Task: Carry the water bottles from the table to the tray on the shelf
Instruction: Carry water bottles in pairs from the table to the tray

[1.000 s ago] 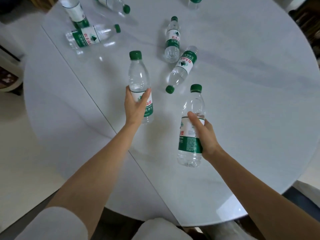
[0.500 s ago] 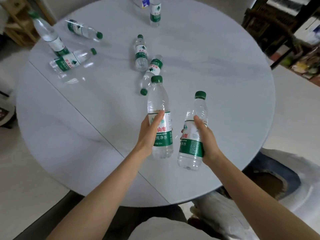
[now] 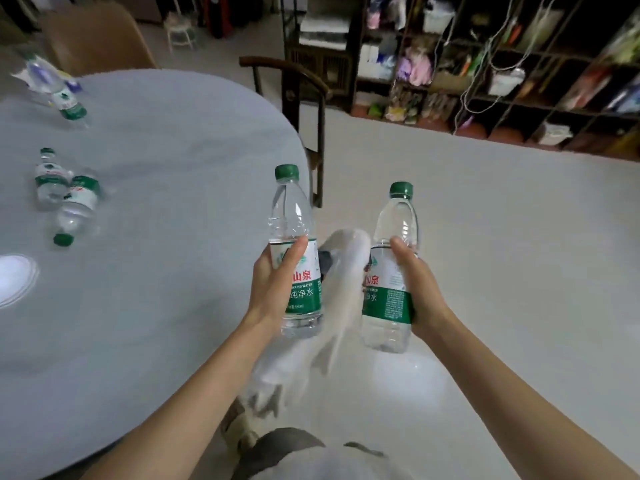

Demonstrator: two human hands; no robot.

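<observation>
The left hand wraps its fingers round the label of one upright water bottle; the right hand grips a second bottle the same way, both held off the near right edge of the table. More bottles lie on the far left. The shelf stands far right (no tray can be made out there). Blur suggests quick turning: a smooth wet bottle could slip, or a foot catch the chair.
</observation>
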